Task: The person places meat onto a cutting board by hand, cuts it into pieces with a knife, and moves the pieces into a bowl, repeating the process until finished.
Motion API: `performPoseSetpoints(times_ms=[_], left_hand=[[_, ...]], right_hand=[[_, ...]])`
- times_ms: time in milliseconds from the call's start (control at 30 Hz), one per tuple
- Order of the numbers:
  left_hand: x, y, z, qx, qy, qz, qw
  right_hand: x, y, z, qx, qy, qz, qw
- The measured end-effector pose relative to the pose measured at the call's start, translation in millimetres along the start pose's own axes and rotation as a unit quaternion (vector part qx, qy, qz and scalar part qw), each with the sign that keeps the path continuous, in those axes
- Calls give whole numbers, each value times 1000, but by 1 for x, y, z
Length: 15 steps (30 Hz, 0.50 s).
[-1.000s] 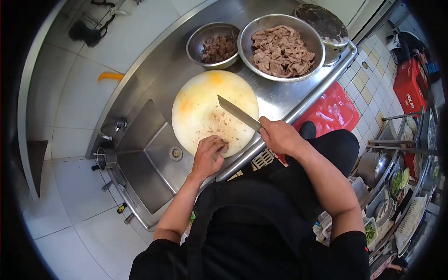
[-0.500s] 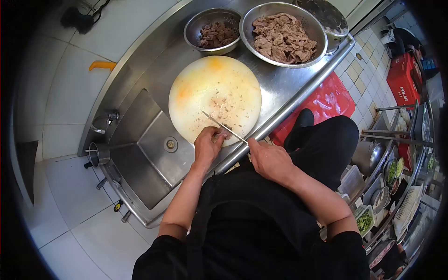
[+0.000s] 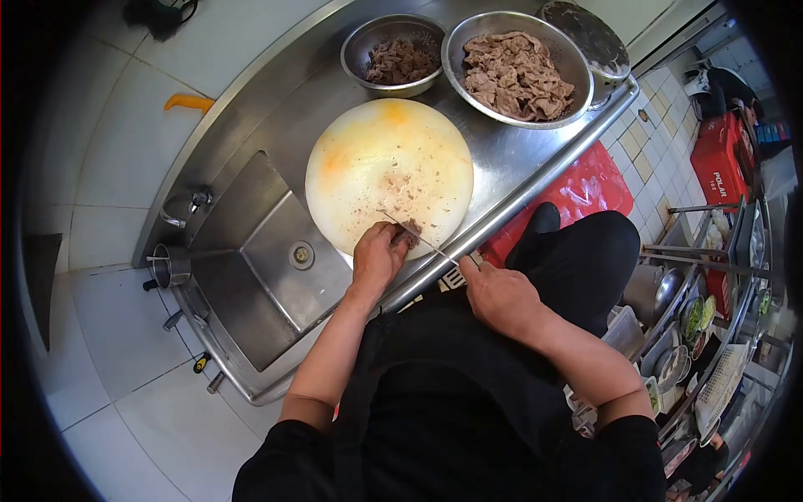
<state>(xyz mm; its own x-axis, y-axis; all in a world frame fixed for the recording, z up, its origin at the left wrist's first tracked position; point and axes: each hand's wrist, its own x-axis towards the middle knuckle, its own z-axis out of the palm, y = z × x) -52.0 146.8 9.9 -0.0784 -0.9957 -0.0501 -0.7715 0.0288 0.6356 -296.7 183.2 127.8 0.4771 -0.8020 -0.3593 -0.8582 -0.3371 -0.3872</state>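
Observation:
A round pale cutting board (image 3: 385, 159) lies on the steel counter. At its near edge my left hand (image 3: 376, 255) presses down on a small piece of brown meat (image 3: 410, 228). My right hand (image 3: 493, 293) grips the handle of a knife (image 3: 414, 234), whose thin blade lies edge-on right beside the left fingers, at the meat. Small meat scraps dot the middle of the board.
Two steel bowls of sliced meat stand beyond the board: a small bowl (image 3: 393, 33) and a large bowl (image 3: 569, 75). A dark lidded pot (image 3: 590, 38) sits at the counter's far corner. A sink (image 3: 259, 259) lies left. A red mat (image 3: 577, 197) covers the floor.
A second ago the knife was raised flat over the board; it has since come down edge-on beside my left fingers. My right hand drew back toward my body.

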Motion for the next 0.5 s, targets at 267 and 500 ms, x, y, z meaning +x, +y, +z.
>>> performPoseSetpoints(times_ms=[267,500], left_hand=[[-2,0,5,-8,11,0,1000],[-8,0,7,-41,45,1,998]], right_hand=[[45,12,47,18,36,-18,999],[56,6,21,33,15,29,999]])
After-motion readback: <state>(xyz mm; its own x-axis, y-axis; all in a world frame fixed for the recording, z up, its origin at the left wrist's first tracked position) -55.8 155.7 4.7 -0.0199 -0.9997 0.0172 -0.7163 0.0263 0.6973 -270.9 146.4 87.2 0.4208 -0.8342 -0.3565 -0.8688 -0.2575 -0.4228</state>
